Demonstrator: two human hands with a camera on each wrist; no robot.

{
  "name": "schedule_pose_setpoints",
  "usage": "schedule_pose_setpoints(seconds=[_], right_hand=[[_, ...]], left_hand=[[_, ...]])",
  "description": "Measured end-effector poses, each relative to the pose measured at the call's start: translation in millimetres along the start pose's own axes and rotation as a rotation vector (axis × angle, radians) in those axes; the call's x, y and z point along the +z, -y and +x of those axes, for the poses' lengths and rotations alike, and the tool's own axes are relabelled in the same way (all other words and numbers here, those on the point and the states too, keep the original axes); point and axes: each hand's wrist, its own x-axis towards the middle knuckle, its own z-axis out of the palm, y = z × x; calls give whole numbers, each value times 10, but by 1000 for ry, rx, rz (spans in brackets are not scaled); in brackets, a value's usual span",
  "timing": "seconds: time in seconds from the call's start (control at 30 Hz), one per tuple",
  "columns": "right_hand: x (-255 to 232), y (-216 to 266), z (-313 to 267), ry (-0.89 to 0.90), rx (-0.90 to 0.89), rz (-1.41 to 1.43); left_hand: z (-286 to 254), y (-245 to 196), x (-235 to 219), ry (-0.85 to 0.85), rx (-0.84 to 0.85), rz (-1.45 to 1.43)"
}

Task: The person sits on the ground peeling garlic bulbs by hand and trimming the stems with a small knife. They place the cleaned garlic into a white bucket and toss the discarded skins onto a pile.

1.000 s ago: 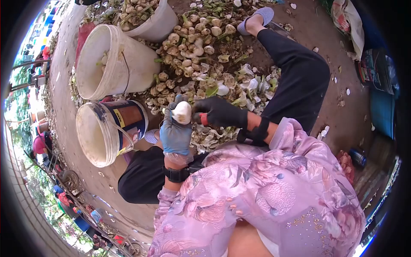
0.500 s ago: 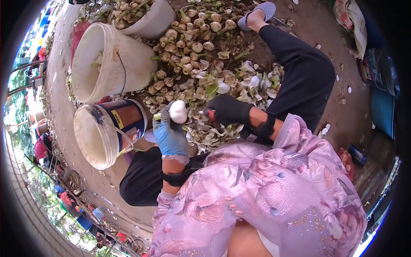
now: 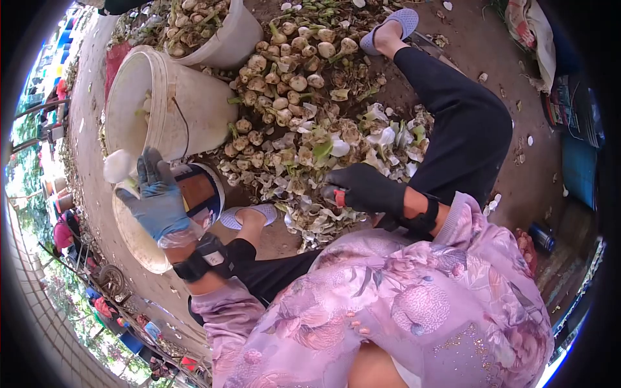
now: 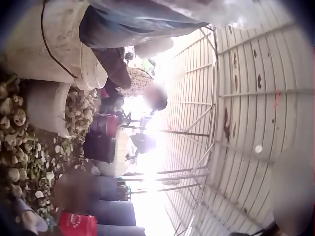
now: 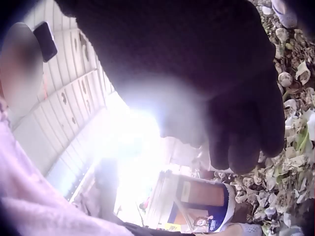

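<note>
My left hand, in a blue-grey glove, reaches out over the labelled bucket with its fingers extended and thumb spread. Just beyond its fingers, a blurred white garlic bulb overlaps the lower rim of the big white bucket in the head view. The black-gloved right hand is above the heap of peelings, its fingers curled round a small tool with a red handle; the glove hides most of it. That dark glove fills much of the right wrist view.
Unpeeled garlic bulbs lie piled on the ground ahead, beside another white bucket full of garlic. A slippered foot stands past the pile, the other foot near the labelled bucket. A blue can lies at right.
My left hand has swung left from over the peelings to the buckets, its fingers opening off the garlic bulb. The right hand has shifted slightly right and down, still holding the red-handled tool.
</note>
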Motion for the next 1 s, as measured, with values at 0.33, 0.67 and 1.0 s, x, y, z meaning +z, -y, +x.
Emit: schedule_pose_setpoints(seconds=[0.33,0.67,1.0], right_hand=[[21,-190,256,95,126,108],[-77,-382,324,-131,151,141],[105,-372,352,-389,-20,464]], left_hand=[[987,2558,-1546,-79,-146,1990],[881,2655,-1481,-347,-122,1626],[-699,2098,-351,6,-253,967]])
